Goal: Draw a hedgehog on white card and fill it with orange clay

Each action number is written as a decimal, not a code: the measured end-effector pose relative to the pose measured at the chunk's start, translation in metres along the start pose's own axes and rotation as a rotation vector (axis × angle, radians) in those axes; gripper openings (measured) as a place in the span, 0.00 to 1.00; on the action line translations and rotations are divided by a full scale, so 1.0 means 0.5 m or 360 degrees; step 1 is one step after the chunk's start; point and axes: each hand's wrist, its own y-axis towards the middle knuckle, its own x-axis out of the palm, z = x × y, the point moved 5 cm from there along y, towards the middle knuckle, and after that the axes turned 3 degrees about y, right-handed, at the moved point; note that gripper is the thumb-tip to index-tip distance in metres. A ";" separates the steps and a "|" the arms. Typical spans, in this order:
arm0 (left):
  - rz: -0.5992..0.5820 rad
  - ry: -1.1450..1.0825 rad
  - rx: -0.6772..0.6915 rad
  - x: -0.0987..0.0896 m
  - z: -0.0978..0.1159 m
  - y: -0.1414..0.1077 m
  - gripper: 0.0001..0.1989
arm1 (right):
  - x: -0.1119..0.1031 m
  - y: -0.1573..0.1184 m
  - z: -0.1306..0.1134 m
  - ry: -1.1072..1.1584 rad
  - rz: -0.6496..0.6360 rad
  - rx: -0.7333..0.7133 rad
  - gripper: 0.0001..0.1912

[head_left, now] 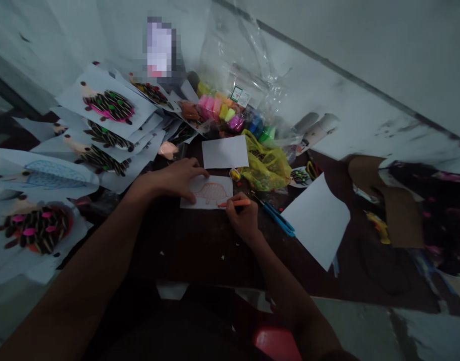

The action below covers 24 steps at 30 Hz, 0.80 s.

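Note:
A small white sheet [186, 202] lies on the dark table [199, 250], bearing an orange outline of a rounded animal shape. My left hand [177, 179] rests on the sheet's left side, fingers spread, thumb near the drawing. Pinched in my right hand [245, 215] is an orange marker [242, 203], its tip at the lower right of the outline. Blue-handled scissors [278, 218] lie just right of my right hand. Above the drawing sits a blank white card [225, 153].
Sheets with seed-covered hedgehog figures [109, 106] pile up at the left. Behind are a clear bag of coloured clay [230, 110] and a yellow plastic bag [265, 163]. A large white sheet [318, 220] and brown cardboard [403, 210] lie at the right.

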 end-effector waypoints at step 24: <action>0.0035 -0.0007 0.0007 0.002 -0.004 0.002 0.37 | -0.004 0.006 -0.002 -0.0072 0.0058 -0.0079 0.10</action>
